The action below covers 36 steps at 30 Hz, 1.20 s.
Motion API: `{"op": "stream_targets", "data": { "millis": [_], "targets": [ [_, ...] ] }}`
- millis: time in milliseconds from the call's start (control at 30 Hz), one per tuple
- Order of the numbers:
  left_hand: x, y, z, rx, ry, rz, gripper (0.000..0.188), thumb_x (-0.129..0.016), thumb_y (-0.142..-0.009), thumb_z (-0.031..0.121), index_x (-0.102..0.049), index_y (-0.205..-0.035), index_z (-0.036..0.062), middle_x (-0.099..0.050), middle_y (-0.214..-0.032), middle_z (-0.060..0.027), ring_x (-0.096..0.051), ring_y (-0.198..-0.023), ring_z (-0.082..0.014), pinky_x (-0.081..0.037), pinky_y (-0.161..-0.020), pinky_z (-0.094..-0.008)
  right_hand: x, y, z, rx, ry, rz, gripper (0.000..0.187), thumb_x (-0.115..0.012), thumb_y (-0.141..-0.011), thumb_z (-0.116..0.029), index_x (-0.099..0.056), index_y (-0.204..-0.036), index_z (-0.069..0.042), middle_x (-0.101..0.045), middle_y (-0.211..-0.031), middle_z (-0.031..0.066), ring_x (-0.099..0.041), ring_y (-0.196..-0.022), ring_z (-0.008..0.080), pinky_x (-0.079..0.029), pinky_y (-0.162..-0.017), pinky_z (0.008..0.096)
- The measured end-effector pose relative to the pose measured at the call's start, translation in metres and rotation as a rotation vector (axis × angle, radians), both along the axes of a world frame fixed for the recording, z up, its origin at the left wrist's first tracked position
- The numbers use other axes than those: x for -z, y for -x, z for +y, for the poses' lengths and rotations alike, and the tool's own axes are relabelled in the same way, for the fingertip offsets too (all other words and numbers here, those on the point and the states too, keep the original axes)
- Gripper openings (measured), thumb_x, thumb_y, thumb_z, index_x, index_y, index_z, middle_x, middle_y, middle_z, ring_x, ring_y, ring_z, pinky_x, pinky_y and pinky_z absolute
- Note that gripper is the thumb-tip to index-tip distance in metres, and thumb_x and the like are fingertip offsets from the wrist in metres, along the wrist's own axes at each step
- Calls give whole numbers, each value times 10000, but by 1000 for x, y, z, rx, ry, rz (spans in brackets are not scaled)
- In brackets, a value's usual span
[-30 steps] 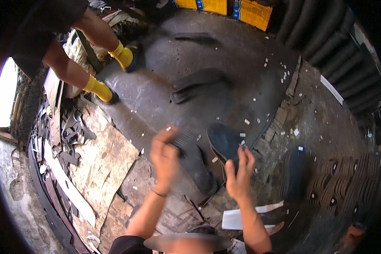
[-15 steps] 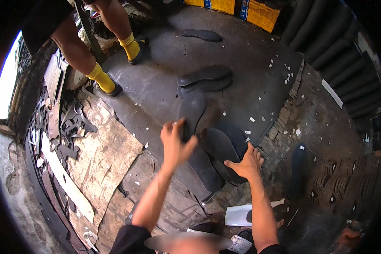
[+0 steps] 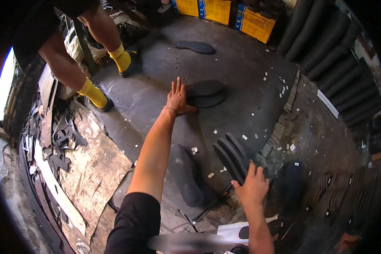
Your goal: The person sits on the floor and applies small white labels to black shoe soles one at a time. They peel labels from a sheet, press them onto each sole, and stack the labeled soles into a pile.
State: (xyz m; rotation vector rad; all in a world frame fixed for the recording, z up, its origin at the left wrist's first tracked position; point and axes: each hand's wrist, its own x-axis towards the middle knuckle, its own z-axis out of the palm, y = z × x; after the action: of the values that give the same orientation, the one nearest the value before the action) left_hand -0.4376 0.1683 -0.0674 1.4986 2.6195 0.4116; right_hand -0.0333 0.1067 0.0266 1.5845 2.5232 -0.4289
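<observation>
The left hand (image 3: 178,98) is stretched far out over the dark rubber sheet (image 3: 241,72) on the floor, fingers spread wide and flat, palm down. Its fingertips touch the left edge of a small stack of black shoe soles (image 3: 205,94) that lies on the sheet; it grips nothing. The right hand (image 3: 253,186) is near the body, fingers open and slightly curled, resting against the near end of a fanned bunch of black soles (image 3: 233,154) standing on edge; whether it pinches any of them cannot be told. Just left of that bunch lies a single larger dark sole (image 3: 185,175), flat on the sheet, and another dark sole (image 3: 293,184) lies to the right on the rough floor. A lone sole (image 3: 195,47) lies farther off, toward the yellow crates (image 3: 218,10) at the far edge. White scraps (image 3: 266,76) are scattered over the sheet. At far left another person's legs in yellow socks (image 3: 120,57) and dark shoes stand on the sheet's edge. Worn cardboard (image 3: 93,169) and black offcuts (image 3: 59,135) cover the floor at near left. Rolls of dark material (image 3: 326,55) lean at far right.
</observation>
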Motion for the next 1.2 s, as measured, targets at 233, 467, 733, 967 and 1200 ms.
{"op": "stream_targets", "data": {
  "millis": [233,467,733,967,1200],
  "targets": [
    [-19,-20,-26,51,-99,-228,974,-884,-676,492,-448,-1409,20,-592,-1340,-277,-584,-1252,-417,-454,-1050,-520,33,6,17,198,345,491,928,-763,-908,-452,-282,-1509,68,-556,-1379,343,-600,-1234,494,-490,-1022,515],
    [-48,-258,-260,-534,-251,-629,693,-843,-867,363,-457,-1261,-56,-503,-1228,-209,-502,-1190,-341,-412,-1059,-469,48,30,20,226,414,339,977,-691,-942,-465,-184,-1519,139,-434,-1481,404,-542,-1304,526,-448,-1088,537],
    [-10,-252,-240,-819,-465,-887,1032,-925,-789,362,-301,-1456,-120,-448,-1365,-252,-549,-1193,-287,-520,-973,-387,39,50,-43,-135,152,236,828,-749,-891,-322,-282,-1475,35,-489,-1319,276,-584,-1188,471,-529,-941,544],
    [-82,-235,-225,-438,-228,-860,779,-883,-777,283,-480,-1323,-99,-598,-1204,-239,-596,-1192,-352,-524,-954,-413,8,22,-35,-19,217,335,817,-763,-889,-264,-273,-1479,18,-483,-1369,265,-594,-1221,473,-534,-939,545],
    [-91,-236,-256,-261,-208,-303,695,-846,-802,270,-467,-1311,-15,-624,-1209,-233,-635,-1120,-404,-509,-957,-481,32,4,-33,-64,-17,479,839,-787,-898,-294,-289,-1455,88,-505,-1325,324,-566,-1230,497,-482,-1011,543]
  ]
}}
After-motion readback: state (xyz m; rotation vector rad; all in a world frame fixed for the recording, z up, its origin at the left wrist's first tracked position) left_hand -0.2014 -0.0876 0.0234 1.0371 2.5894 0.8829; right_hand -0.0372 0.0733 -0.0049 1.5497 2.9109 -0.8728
